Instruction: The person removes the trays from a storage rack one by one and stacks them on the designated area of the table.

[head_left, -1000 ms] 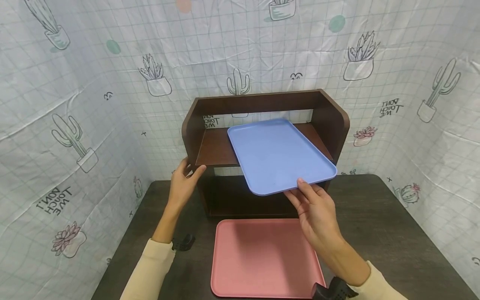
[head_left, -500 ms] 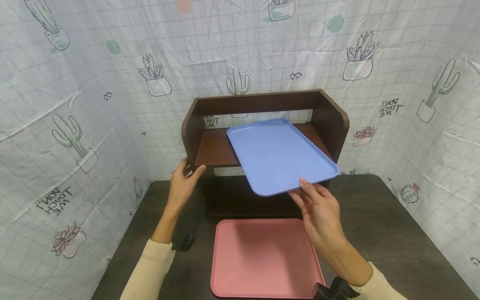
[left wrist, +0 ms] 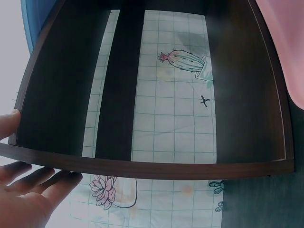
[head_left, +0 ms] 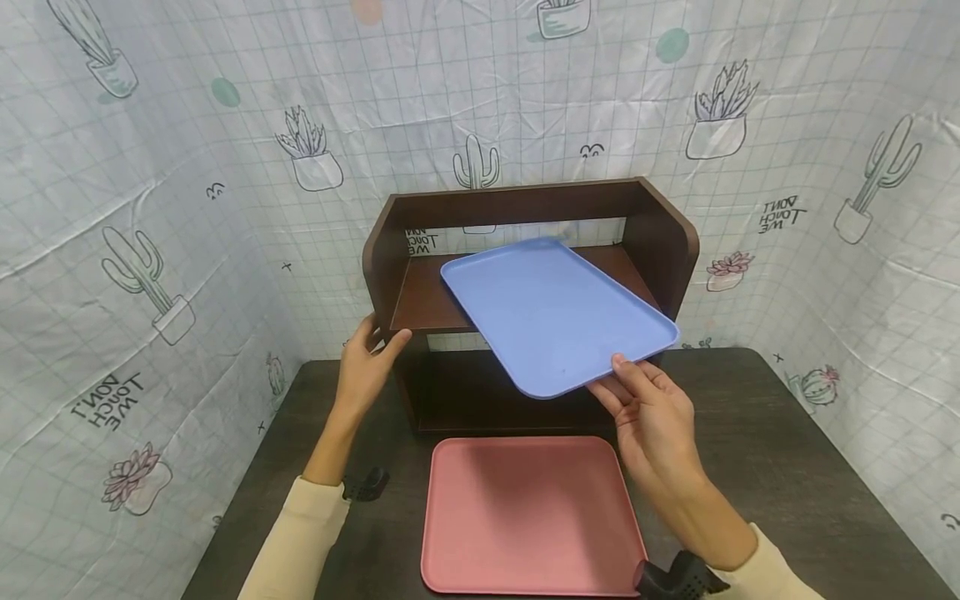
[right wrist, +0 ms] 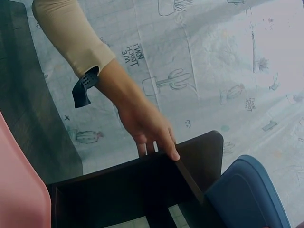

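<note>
A blue rectangular tray [head_left: 558, 312] lies aslant with its far part over the upper level of a dark brown two-level shelf [head_left: 431, 296] and its near end sticking out past the front. My right hand [head_left: 654, 412] pinches the tray's near edge, thumb on top and fingers underneath. My left hand [head_left: 363, 367] grips the shelf's left side panel, its thumb at the front edge and its fingers round the outside, as the left wrist view shows. In the right wrist view the blue tray [right wrist: 249, 190] shows at lower right; the right hand is mostly out of that frame.
A pink tray [head_left: 532, 517] lies flat on the dark table [head_left: 757, 467] in front of the shelf. Behind and at both sides hangs a white gridded cloth [head_left: 525, 100] printed with cacti. The shelf's lower level [head_left: 465, 392] is open at the front.
The blue tray has turned: its far end has swung left and its near end right. My right hand has moved slightly right with it. The left hand stays on the shelf.
</note>
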A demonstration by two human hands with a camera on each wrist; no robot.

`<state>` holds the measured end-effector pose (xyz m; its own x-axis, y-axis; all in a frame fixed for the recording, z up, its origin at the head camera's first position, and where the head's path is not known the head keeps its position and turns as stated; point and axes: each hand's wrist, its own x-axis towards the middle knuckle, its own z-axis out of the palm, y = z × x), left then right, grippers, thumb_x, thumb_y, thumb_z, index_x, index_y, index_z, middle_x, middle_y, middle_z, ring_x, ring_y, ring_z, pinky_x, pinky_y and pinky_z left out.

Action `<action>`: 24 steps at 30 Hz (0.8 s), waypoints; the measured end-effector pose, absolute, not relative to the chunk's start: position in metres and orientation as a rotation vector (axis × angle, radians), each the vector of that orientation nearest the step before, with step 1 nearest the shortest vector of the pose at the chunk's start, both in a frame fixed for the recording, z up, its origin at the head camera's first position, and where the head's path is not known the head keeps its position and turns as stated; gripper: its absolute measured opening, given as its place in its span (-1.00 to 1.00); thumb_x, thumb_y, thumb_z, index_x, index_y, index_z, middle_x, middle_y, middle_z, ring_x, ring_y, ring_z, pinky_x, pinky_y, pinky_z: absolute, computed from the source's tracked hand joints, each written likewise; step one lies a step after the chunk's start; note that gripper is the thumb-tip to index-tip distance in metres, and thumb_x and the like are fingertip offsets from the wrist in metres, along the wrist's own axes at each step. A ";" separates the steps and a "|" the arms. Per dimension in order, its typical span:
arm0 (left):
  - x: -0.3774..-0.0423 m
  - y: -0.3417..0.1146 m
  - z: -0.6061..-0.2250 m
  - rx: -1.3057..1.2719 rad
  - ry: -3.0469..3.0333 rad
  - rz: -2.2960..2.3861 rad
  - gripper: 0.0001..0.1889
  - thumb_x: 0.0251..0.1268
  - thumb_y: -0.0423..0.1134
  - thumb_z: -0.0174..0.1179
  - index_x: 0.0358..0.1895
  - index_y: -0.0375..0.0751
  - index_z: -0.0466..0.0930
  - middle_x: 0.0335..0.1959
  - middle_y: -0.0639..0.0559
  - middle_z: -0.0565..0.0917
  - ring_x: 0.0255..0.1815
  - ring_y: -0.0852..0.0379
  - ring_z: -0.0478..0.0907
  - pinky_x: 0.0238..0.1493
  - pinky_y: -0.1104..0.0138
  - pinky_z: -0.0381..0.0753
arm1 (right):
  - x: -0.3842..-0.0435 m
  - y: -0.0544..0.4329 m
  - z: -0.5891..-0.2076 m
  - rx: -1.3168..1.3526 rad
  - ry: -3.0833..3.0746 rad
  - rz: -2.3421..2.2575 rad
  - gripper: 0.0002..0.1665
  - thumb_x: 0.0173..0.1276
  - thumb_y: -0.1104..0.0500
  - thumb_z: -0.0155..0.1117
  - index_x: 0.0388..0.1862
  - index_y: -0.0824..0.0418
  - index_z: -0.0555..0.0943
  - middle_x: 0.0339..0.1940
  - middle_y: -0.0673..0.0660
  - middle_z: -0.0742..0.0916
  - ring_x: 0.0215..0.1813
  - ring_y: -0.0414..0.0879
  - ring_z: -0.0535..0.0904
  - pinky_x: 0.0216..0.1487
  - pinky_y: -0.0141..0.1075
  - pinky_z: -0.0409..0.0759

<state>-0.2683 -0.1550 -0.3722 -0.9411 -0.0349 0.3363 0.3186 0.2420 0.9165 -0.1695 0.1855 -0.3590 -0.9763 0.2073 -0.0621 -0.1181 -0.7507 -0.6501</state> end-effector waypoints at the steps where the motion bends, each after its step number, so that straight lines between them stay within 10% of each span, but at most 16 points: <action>1: -0.269 -0.155 -0.372 -0.261 -2.233 -1.757 -0.33 0.52 -0.25 0.34 0.59 -0.32 0.33 0.58 -0.30 0.43 0.63 -0.28 0.37 0.56 -0.12 0.47 | -0.169 0.186 -0.359 -0.198 -1.022 2.779 -0.83 0.52 0.37 0.33 -0.22 0.30 0.49 -0.10 0.14 0.81 -0.11 -0.06 0.87 0.06 -0.18 0.83; 24: -0.292 -0.166 -0.398 -0.300 -2.199 -1.710 -0.32 0.46 -0.04 0.41 0.54 -0.17 0.44 0.52 -0.17 0.53 0.57 -0.21 0.46 0.49 -0.06 0.57 | -0.169 0.202 -0.354 0.010 -1.048 2.777 -0.84 0.60 0.43 0.18 -0.15 0.41 0.71 -0.20 0.24 0.87 -0.11 -0.05 0.86 -0.07 -0.15 0.85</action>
